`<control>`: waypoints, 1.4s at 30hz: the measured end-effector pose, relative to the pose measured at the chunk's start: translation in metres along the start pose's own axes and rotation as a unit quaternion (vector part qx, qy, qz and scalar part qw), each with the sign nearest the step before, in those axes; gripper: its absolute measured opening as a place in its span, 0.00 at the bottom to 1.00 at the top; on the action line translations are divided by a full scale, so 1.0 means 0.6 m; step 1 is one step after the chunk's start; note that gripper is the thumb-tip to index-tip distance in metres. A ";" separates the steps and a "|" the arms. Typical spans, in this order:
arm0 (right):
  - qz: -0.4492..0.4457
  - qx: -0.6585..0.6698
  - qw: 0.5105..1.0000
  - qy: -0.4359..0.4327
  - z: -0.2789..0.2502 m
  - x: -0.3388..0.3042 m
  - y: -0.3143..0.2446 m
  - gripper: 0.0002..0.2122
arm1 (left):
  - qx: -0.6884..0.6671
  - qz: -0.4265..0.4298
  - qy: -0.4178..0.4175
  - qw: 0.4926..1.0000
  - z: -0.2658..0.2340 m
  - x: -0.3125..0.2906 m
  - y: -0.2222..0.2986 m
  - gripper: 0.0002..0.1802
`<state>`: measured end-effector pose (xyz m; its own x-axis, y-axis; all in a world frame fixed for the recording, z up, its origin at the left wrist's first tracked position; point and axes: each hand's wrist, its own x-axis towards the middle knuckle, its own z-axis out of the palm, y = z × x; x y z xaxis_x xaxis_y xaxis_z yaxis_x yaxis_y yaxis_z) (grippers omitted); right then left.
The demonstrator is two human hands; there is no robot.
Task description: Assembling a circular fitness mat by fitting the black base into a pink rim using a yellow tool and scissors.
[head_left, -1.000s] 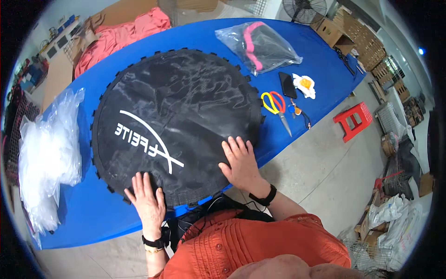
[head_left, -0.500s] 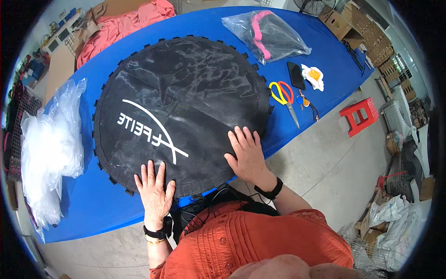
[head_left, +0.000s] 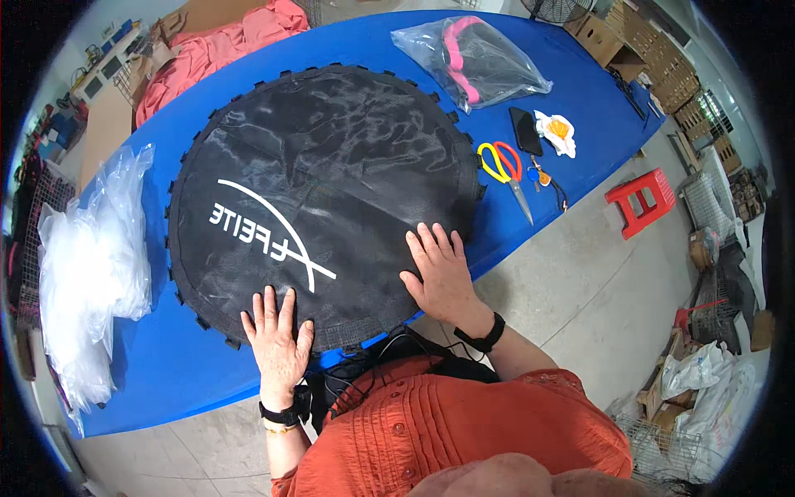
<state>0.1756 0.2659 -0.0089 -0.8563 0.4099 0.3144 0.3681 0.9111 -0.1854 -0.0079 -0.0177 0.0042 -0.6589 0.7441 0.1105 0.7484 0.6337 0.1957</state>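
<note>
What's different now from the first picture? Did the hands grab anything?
The left hand has spread its fingers wider on the round black mat. The camera's view shifted too, so things on the table look a bit higher. Nothing was grabbed or let go. The right hand stayed flat on the mat; the scissors stayed beside it.

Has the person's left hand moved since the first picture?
Yes, slightly to the right: judged against the white mark on the black fabric disc, the left hand is now nearer the mark's lower end.
</note>
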 end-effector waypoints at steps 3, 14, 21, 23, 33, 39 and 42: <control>-0.003 0.007 1.000 0.003 0.002 0.000 -0.002 0.33 | -0.001 0.000 0.005 1.000 0.001 -0.003 -0.003 0.34; -0.007 -0.009 1.000 0.011 0.009 0.000 0.001 0.34 | -0.006 0.000 0.010 1.000 0.005 -0.003 -0.005 0.33; -0.006 -0.015 1.000 0.011 0.008 -0.001 0.002 0.34 | -0.013 0.004 0.016 1.000 0.006 -0.002 -0.004 0.35; -0.002 -0.003 1.000 0.004 0.003 -0.001 0.000 0.34 | -0.012 0.004 0.011 1.000 0.004 -0.002 -0.002 0.34; -0.014 -0.004 1.000 0.025 0.007 -0.002 0.002 0.34 | -0.008 -0.001 0.016 1.000 0.005 -0.005 -0.002 0.34; -0.024 0.017 0.999 0.017 0.009 0.001 0.002 0.34 | -0.023 -0.004 0.012 1.000 -0.005 -0.002 0.000 0.35; -0.009 -0.002 1.000 0.003 0.004 0.003 0.001 0.34 | -0.020 0.003 0.020 1.000 -0.002 -0.001 0.000 0.35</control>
<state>0.1735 0.2673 -0.0105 -0.8607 0.3934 0.3232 0.3539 0.9186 -0.1758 -0.0073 -0.0185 0.0055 -0.6580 0.7380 0.1496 0.7488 0.6202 0.2338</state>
